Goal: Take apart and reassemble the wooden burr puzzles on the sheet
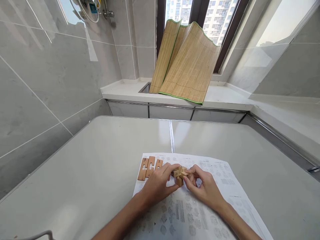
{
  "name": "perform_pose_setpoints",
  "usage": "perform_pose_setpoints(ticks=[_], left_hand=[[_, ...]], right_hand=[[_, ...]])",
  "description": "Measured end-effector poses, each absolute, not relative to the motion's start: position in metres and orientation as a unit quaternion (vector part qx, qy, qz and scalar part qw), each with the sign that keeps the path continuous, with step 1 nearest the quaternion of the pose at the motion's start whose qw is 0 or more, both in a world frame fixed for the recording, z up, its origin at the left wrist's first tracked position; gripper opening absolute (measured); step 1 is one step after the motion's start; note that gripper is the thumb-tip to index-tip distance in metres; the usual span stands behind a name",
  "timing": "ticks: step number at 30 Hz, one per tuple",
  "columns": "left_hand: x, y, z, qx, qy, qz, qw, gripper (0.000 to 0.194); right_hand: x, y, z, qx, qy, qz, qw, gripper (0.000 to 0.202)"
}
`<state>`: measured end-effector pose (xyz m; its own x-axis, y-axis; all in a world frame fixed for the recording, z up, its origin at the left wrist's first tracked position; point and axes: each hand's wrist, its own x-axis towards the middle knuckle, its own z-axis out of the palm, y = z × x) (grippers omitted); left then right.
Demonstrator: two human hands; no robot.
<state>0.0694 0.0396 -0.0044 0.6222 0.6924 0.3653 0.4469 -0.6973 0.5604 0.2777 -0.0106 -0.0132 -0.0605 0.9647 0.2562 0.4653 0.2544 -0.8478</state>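
Note:
Between my two hands is a small wooden burr puzzle (179,173) made of interlocking notched blocks. My left hand (161,181) grips it from the left, thumb below and fingers above. With thumb and fingertips, my right hand (203,185) pinches a light wooden piece (184,174) on the puzzle's right side. Flat notched wooden pieces lie in a row left of my hands: one marked 3 (143,169), one beside it (150,166), and one marked 2 (158,164). Part of another reddish piece is hidden behind my left hand.
A large printed sheet (220,206) with small diagrams lies under my hands on the pale table (75,180). A seam crosses the table's far half. Beyond it, a bamboo mat (190,63) leans on the counter (125,93) by the window. A grey cable (40,235) shows at lower left.

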Motion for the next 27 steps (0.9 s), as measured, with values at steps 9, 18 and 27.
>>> perform_pose_setpoints(ticks=[9,18,27], left_hand=[[0.069,0.039,0.001,0.866,0.320,0.301,0.238,0.045],[0.072,0.036,0.007,0.877,0.307,0.310,0.199,0.042],[0.072,0.034,0.004,0.821,0.342,0.314,0.331,0.047]], right_hand=[[0.280,-0.012,-0.013,-0.525,-0.703,0.271,0.396,0.014],[0.282,-0.012,-0.010,-0.510,-0.713,0.326,0.354,0.009],[0.281,-0.008,-0.003,-0.536,-0.601,0.403,0.434,0.033]])
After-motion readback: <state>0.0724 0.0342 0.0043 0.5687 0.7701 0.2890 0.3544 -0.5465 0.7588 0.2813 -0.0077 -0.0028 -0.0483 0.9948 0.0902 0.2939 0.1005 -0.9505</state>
